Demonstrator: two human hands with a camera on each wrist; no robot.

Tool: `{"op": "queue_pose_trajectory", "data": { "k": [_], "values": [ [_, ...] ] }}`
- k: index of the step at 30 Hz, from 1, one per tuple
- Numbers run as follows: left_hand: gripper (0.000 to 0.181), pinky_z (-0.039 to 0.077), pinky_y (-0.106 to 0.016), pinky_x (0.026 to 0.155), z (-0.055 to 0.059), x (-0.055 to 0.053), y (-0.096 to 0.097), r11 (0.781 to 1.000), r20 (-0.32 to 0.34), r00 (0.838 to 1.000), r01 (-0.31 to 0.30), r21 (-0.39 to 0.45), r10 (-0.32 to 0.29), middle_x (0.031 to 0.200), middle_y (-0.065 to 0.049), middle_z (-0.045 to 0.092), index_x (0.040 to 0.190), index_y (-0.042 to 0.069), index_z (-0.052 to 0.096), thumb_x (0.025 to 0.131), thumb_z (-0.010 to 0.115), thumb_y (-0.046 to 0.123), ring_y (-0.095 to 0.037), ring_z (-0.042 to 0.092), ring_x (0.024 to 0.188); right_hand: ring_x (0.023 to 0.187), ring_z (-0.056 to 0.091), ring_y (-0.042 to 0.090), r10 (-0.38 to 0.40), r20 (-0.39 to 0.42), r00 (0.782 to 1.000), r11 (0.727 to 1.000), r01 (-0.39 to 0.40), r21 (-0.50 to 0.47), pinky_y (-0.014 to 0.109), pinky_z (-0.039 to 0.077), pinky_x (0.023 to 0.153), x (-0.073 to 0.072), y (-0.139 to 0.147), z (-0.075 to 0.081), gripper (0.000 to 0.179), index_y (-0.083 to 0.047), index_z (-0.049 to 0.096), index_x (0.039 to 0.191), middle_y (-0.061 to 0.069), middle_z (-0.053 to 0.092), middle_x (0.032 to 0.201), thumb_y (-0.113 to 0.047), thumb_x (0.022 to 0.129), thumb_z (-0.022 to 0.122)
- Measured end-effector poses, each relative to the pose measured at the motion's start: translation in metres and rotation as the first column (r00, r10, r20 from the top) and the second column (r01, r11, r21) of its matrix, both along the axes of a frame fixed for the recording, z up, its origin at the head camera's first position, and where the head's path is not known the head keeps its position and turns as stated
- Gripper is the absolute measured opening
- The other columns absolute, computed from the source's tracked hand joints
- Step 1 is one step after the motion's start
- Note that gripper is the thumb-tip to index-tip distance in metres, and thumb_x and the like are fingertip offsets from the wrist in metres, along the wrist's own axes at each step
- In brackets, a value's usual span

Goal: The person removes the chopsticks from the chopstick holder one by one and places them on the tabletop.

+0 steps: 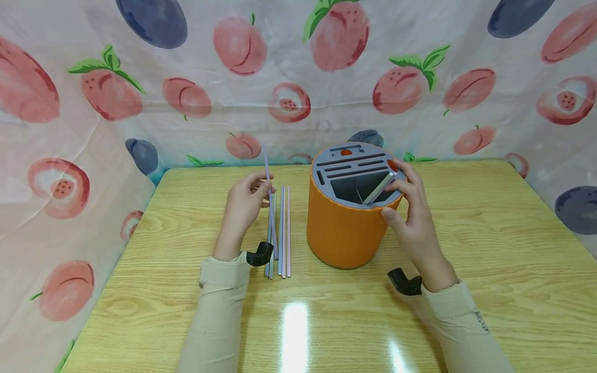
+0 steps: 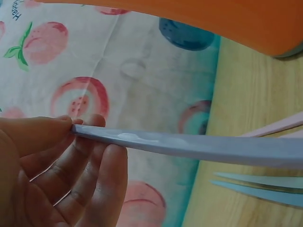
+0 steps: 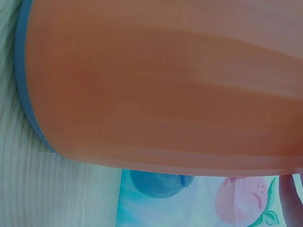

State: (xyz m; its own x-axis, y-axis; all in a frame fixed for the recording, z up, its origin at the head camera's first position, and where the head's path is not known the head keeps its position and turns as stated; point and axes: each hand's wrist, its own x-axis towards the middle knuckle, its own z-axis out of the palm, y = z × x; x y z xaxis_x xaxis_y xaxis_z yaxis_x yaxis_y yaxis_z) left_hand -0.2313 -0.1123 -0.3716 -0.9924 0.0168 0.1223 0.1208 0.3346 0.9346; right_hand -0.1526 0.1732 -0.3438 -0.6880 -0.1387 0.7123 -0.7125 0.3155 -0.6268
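Observation:
My left hand pinches a light purple chopstick between thumb and fingers. In the head view this chopstick stands at a steep slant, one end above the hand. Beneath it, several chopsticks in blue, green and pink lie side by side on the table. My right hand grips the rim of an orange utensil holder, thumb at the front and fingers along the right side. The holder has a grey slotted top. A pale bar leans in its large opening, near my right fingers.
The wooden table runs back to a fruit-printed cloth behind it. Black wrist mounts sit on both sleeves. The holder's orange side fills most of the right wrist view.

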Motion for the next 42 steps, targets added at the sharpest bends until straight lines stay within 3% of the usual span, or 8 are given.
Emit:
{"op": "queue_pose_trajectory", "data": {
  "k": [7, 14, 18, 23, 31, 36, 42],
  "values": [
    [0.032, 0.053, -0.038, 0.067, -0.011, -0.005, 0.001, 0.998, 0.061, 0.998, 0.016, -0.056, -0.012, 0.088, -0.004, 0.061, 0.123, 0.019, 0.051, 0.092, 0.051, 0.016, -0.02, 0.059, 0.074, 0.126, 0.025, 0.032, -0.002, 0.007, 1.0, 1.0, 0.002, 0.002, 0.026, 0.028, 0.098, 0.0, 0.0, 0.0, 0.057, 0.009, 0.042, 0.102, 0.021, 0.024, 0.14, -0.045, 0.087, 0.051],
    [0.049, 0.052, -0.039, 0.064, -0.034, -0.013, 0.002, 0.99, 0.137, 0.99, 0.042, -0.132, -0.024, 0.098, -0.006, 0.056, 0.134, 0.024, 0.039, 0.089, 0.055, 0.012, -0.024, 0.06, 0.071, 0.126, 0.025, 0.033, -0.001, 0.003, 1.0, 1.0, 0.001, -0.002, 0.026, 0.028, 0.098, 0.0, 0.0, 0.0, 0.057, 0.009, 0.043, 0.102, 0.021, 0.024, 0.14, -0.045, 0.087, 0.051],
    [0.044, 0.052, -0.035, 0.062, -0.047, -0.015, 0.001, 0.983, 0.168, 0.986, 0.047, -0.18, -0.016, 0.101, -0.006, 0.055, 0.132, 0.022, 0.043, 0.09, 0.055, 0.015, -0.021, 0.059, 0.074, 0.126, 0.025, 0.032, -0.009, 0.011, 1.0, 1.0, 0.009, 0.005, 0.026, 0.028, 0.099, 0.001, -0.001, 0.0, 0.057, 0.009, 0.043, 0.102, 0.02, 0.024, 0.14, -0.046, 0.086, 0.051],
    [0.036, 0.05, -0.031, 0.067, -0.057, -0.017, 0.0, 0.969, 0.145, 0.989, 0.059, -0.24, -0.025, 0.104, -0.008, 0.057, 0.125, 0.012, 0.052, 0.089, 0.054, 0.012, -0.02, 0.057, 0.087, 0.126, 0.025, 0.032, -0.011, 0.011, 1.0, 1.0, 0.011, 0.008, 0.026, 0.027, 0.099, 0.001, -0.001, 0.001, 0.058, 0.009, 0.043, 0.103, 0.019, 0.024, 0.14, -0.046, 0.087, 0.05],
    [0.038, 0.044, -0.033, 0.073, -0.064, -0.018, 0.001, 0.913, 0.162, 0.985, 0.117, -0.391, -0.057, 0.106, -0.01, 0.052, 0.125, 0.011, 0.053, 0.088, 0.056, 0.018, -0.022, 0.049, 0.088, 0.126, 0.025, 0.031, -0.017, 0.02, 1.0, 1.0, 0.017, 0.002, 0.026, 0.027, 0.099, 0.002, -0.001, 0.001, 0.058, 0.008, 0.043, 0.103, 0.018, 0.024, 0.141, -0.046, 0.086, 0.051],
    [0.035, 0.044, -0.034, 0.075, -0.067, -0.018, 0.001, 0.91, 0.156, 0.985, 0.126, -0.396, -0.069, 0.112, -0.009, 0.051, 0.122, 0.011, 0.056, 0.088, 0.057, 0.021, -0.021, 0.05, 0.091, 0.126, 0.025, 0.031, -0.016, 0.02, 1.0, 1.0, 0.016, -0.001, 0.025, 0.028, 0.099, 0.001, -0.001, 0.001, 0.057, 0.008, 0.043, 0.102, 0.018, 0.024, 0.14, -0.046, 0.086, 0.051],
    [0.033, 0.04, -0.04, 0.09, -0.065, -0.017, 0.001, 0.917, 0.161, 0.985, 0.119, -0.381, -0.061, 0.122, -0.008, 0.049, 0.118, 0.011, 0.058, 0.09, 0.052, 0.027, -0.025, 0.046, 0.111, 0.127, 0.025, 0.031, -0.016, 0.021, 1.0, 1.0, 0.016, -0.001, 0.026, 0.027, 0.099, 0.002, 0.0, 0.001, 0.057, 0.008, 0.043, 0.102, 0.018, 0.024, 0.14, -0.046, 0.086, 0.051]
  ]
}}
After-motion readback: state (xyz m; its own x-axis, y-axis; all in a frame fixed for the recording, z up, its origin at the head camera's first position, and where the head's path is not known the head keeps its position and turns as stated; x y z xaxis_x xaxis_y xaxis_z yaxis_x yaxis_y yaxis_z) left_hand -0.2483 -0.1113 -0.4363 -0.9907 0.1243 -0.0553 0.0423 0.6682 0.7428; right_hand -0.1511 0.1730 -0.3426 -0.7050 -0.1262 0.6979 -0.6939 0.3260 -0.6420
